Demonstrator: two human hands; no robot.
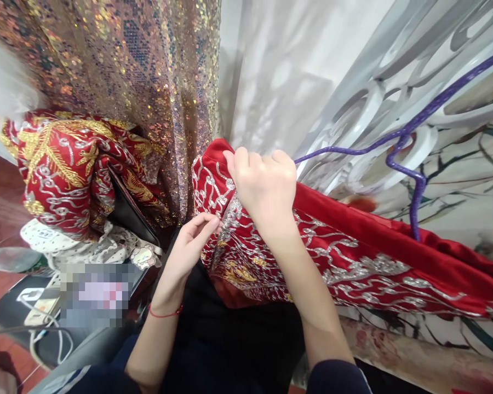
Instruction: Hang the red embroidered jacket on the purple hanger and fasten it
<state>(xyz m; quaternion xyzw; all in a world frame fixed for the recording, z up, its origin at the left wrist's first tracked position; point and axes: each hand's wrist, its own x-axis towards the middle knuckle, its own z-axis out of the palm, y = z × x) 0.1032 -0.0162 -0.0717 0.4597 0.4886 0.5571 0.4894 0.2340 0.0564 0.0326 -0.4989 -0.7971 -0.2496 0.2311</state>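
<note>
A red satin garment with silver and gold sequin embroidery (pixel 349 257) stretches across my lap and off to the right. My left hand (pixel 193 243), with a red string on its wrist, pinches thumb and forefinger together at the garment's embroidered left part. Higher up, my right hand (pixel 265 189) is closed in a fist over the plain red band; its curled fingers hide whatever they hold. A purple hanger (pixel 402 131) reaches in from the upper right, its lower ends meeting the garment.
Another red embroidered garment (pixel 66 175) lies bunched at left, above dotted white cloth (pixel 82 246). Below are a blurred-out dark object (pixel 92 295) and a white cable (pixel 68 345). A sequin curtain (pixel 148 71) hangs behind; a white openwork panel (pixel 361 115) stands at right.
</note>
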